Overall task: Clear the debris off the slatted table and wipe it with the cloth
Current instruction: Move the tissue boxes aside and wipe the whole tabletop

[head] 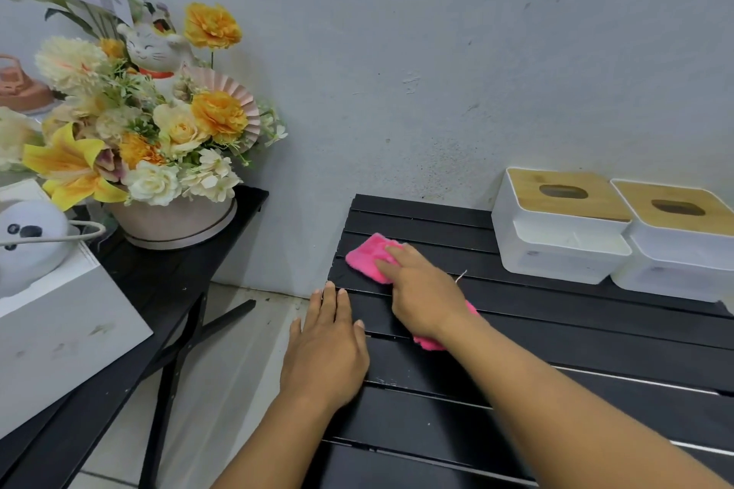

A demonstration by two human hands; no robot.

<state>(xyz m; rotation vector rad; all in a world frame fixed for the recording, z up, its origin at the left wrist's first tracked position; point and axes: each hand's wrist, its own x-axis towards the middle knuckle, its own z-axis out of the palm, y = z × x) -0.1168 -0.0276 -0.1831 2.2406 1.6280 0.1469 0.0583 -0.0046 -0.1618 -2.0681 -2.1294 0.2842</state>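
Near the far left corner of the slatted table [556, 353], the right hand [421, 294] lies flat on a pink cloth [367, 258], fingers together and pressing down rather than pinching; the cloth shows ahead of the fingertips and again behind the wrist, so most of it is under the palm. The left hand [325, 349] rests at the table's left edge, palm down, fingers lightly spread and holding nothing, apparently steadying. The cloth looks soft, fluffy and light; it would likely bunch or fold if pushed from one corner, so a broad flat palm over its middle seems the sounder hold, with pressure spread to keep it from slipping on the smooth dark slats. Gaps between the slats could catch a trailing edge. A thin pale strand [460, 276], perhaps a thread or a bit of debris, lies just beside the right hand and a few pale specks [387, 381] mark a nearer slat. Two white tissue boxes [564, 226] stand at the far right against the wall, in the way of wiping there.
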